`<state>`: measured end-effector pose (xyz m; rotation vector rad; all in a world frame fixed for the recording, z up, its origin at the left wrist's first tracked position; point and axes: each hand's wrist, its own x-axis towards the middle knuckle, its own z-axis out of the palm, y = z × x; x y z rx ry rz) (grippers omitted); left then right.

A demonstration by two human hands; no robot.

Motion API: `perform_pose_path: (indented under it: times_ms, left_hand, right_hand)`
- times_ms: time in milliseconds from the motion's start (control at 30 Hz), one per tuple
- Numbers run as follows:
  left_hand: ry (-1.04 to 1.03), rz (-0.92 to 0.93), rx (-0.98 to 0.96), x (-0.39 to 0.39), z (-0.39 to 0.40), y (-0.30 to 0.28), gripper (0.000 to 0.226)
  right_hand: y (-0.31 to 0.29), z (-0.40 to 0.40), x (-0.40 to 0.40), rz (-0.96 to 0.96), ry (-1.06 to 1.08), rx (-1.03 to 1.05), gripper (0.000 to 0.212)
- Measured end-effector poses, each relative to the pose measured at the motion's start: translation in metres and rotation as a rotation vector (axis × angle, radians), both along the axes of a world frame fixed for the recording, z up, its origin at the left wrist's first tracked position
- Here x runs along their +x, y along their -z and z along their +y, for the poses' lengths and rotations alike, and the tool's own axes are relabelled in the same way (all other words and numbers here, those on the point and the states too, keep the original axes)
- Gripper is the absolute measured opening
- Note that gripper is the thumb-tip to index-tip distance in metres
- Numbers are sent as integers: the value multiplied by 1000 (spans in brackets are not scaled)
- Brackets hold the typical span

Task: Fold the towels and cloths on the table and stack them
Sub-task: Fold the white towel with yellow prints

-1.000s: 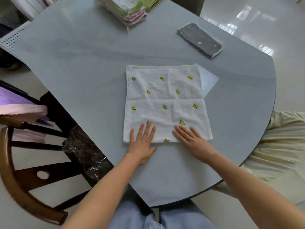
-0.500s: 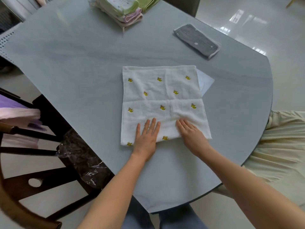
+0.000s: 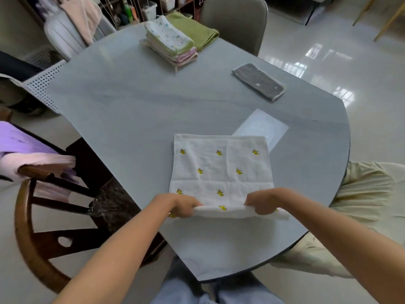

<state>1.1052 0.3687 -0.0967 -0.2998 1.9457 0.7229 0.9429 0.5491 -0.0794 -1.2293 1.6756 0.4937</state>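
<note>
A white cloth with small yellow bananas [image 3: 221, 167] lies flat on the grey table [image 3: 131, 110], near its front edge. My left hand [image 3: 183, 205] and my right hand [image 3: 262, 201] each grip the cloth's near edge, which is lifted and rolled slightly off the table. A stack of folded cloths [image 3: 171, 43] stands at the far side, beside a folded green towel [image 3: 195, 29]. A folded grey cloth with a star [image 3: 259, 83] lies at the far right.
A pale sheet [image 3: 266, 128] lies under the white cloth's far right corner. A wooden chair [image 3: 32, 216] with a purple cloth [image 3: 19, 148] stands at the left, a grey chair [image 3: 234, 20] behind the table. Cream fabric [image 3: 368, 194] hangs at the right.
Both hands lay flat and open on the cloth's near part; now they have closed on its near edge and lifted it. The camera has tilted up, showing more of the room.
</note>
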Motion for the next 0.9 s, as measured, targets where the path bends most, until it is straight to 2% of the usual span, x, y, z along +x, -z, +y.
perform_pose_path:
  times_ms: [67, 133, 200, 300, 367, 467, 533, 667, 767, 900]
  left_hand:
    - [-60, 18, 34, 0, -7, -5, 32]
    - [-149, 111, 9, -1, -18, -9, 20]
    - [-315, 259, -43, -4, -29, -7, 21]
    - [-581, 510, -159, -12, -37, -1, 23]
    - [-646, 617, -244, -23, -40, 3, 26]
    - [-749, 779, -181, -41, -48, 1, 16]
    - [-739, 836, -162, -56, -65, 1, 13]
    - [-677, 830, -194, -79, -95, 10, 12]
    - [-576, 803, -371, -98, -111, 24, 14]
    - [-447, 674, -501, -112, -125, 40, 18]
  right_hand:
    - [-9, -3, -5, -18, 41, 42, 28]
    - [-12, -7, -13, 7, 148, -29, 25]
    - [-9, -9, -23, 61, 284, -200, 24]
    - [-1, -9, -37, 229, 347, -434, 20]
    - [0, -11, -43, 329, 382, -511, 15]
    - [2, -22, -54, 438, 398, -535, 12]
    - [7, -37, -66, 467, 403, -501, 12]
    - [15, -67, -89, 536, 454, -531, 14]
    - [32, -87, -104, 564, 522, -598, 14]
    - [58, -98, -116, 400, 585, -619, 19]
